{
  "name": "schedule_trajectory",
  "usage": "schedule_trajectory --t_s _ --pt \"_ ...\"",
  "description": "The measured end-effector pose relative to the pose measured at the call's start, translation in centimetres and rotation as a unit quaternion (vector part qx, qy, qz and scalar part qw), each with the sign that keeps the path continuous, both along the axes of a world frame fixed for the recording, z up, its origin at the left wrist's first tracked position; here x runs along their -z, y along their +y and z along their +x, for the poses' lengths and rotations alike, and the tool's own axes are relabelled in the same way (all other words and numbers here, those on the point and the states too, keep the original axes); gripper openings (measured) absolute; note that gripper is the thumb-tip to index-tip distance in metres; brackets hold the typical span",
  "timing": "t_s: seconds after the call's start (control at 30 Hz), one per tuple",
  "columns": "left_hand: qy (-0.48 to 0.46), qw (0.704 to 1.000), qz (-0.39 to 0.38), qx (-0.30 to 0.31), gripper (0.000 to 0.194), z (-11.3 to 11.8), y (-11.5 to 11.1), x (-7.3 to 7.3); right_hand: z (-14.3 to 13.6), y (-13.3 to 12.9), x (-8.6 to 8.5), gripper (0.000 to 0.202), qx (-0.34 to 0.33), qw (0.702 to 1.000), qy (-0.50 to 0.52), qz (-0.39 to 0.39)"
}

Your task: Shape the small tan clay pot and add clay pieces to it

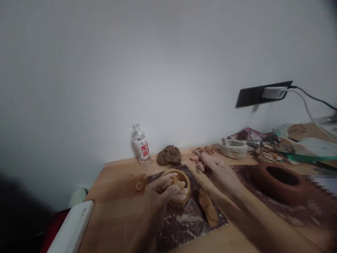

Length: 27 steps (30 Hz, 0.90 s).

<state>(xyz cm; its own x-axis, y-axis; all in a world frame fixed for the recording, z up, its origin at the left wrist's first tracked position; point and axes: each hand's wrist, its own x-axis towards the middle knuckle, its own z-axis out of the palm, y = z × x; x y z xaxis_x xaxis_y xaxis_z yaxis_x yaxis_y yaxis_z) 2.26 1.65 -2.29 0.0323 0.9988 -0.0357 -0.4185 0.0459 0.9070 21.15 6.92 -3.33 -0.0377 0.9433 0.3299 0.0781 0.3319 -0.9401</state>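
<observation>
My left hand (167, 189) reaches into a round tan clay bowl (187, 181), its fingers curled around a small yellowish lump (178, 181). What the lump is made of I cannot tell. The bowl rests on a dark, clay-smeared mat (184, 225). Beyond the mat's right edge, above the table, my right hand (214, 167) is closed with a thin pale stick (199, 163) at its fingertips. A long roll of brown clay (207, 207) lies on the mat just right of the bowl.
Behind the bowl stand a lump of dark clay (170, 155) and a plastic bottle (141, 146). A small round cap (139, 186) lies left. At right are a white bowl (233, 149), scraps (265, 154) and a large reddish-brown clay vessel (276, 184). A white box (72, 225) borders the left edge.
</observation>
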Motion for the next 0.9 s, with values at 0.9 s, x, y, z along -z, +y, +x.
schedule_trajectory --t_s 0.9 --pt "0.016 0.999 0.032 -0.038 0.024 0.4 -0.5 -0.8 -3.2 -5.0 -0.8 0.022 0.036 0.956 -0.157 0.246"
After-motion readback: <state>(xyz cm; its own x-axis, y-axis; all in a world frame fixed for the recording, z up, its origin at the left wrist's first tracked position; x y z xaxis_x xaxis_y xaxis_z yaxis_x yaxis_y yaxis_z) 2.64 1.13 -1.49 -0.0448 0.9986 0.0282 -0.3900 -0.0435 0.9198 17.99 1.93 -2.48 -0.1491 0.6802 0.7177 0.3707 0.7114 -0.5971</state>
